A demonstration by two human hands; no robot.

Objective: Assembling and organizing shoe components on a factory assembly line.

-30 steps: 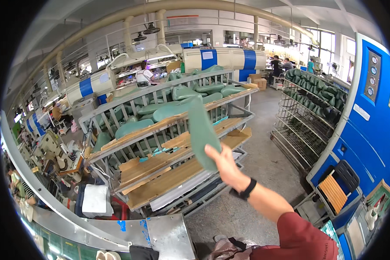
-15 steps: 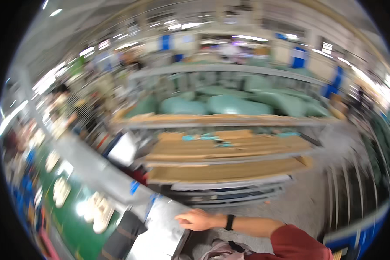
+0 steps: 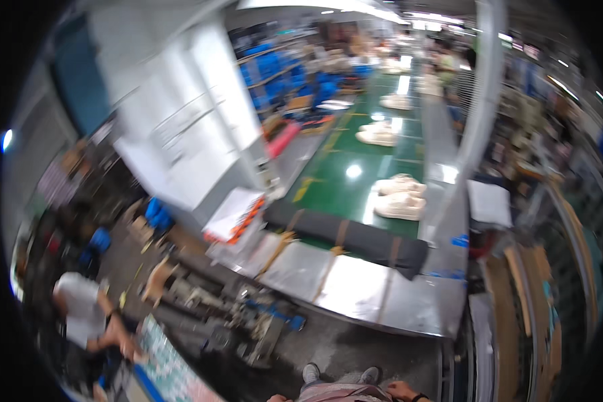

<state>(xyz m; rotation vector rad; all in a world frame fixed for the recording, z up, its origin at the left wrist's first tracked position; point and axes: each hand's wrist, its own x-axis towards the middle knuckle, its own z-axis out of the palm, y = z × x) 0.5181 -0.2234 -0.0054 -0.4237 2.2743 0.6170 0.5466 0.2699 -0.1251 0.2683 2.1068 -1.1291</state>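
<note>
Low at the bottom edge, beside my waist, is my right hand (image 3: 402, 390), with a dark band at the wrist. Its fingers look loosely apart, and I see nothing in them. Only a sliver of my left hand (image 3: 278, 398) shows at the lower edge; its fingers are hidden. Ahead of me is the bare metal end (image 3: 355, 285) of a conveyor, touched by neither hand. A dark padded roll (image 3: 345, 236), tied with tan straps, lies across it. Beyond the roll, pairs of cream shoes (image 3: 400, 204) sit on the green belt (image 3: 345, 191).
A co-worker's hands (image 3: 120, 338) are over a patterned sheet (image 3: 174, 362) at lower left. White sheets with orange edges (image 3: 238, 214) are stacked left of the roll. Racks with brown boards (image 3: 516, 301) stand close on the right. A white cabinet (image 3: 181, 114) rises at left.
My view has swung left, from the rack to the conveyor. My right hand has come off the metal end and is down by my waist.
</note>
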